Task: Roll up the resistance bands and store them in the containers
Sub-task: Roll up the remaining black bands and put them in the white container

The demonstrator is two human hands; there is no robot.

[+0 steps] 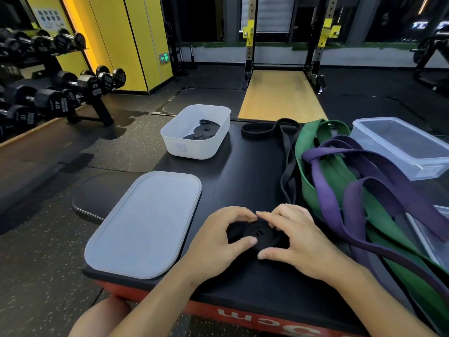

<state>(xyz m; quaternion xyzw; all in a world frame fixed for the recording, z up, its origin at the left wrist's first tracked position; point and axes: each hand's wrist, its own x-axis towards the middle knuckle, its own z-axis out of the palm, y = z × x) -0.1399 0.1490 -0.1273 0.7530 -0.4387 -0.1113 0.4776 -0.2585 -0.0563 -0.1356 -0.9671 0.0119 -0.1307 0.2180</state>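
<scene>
A gym, dumbbell racks off to one side, and a black padded bench top (pixel 243 171) in front. Both the left hand (pixel 218 242) and the right hand (pixel 296 237) curl around a coiled black band (pixel 260 233), thumbs and fingertips pinching its edge. A lid (pixel 145 224) lies beside the left hand; beyond it a white tub (pixel 194 147) holds rolled bands (pixel 206 131). Loose green bands (pixel 308 190) and purple bands (pixel 325 176) lie heaped beside the right hand.

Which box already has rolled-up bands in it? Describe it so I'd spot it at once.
Start at the black padded platform with the red front edge. At its far left corner, beyond the flat pale lid, stands the white tub. Unlike the clear container at the far right, it is frosted white and holds rolled black bands.
</scene>
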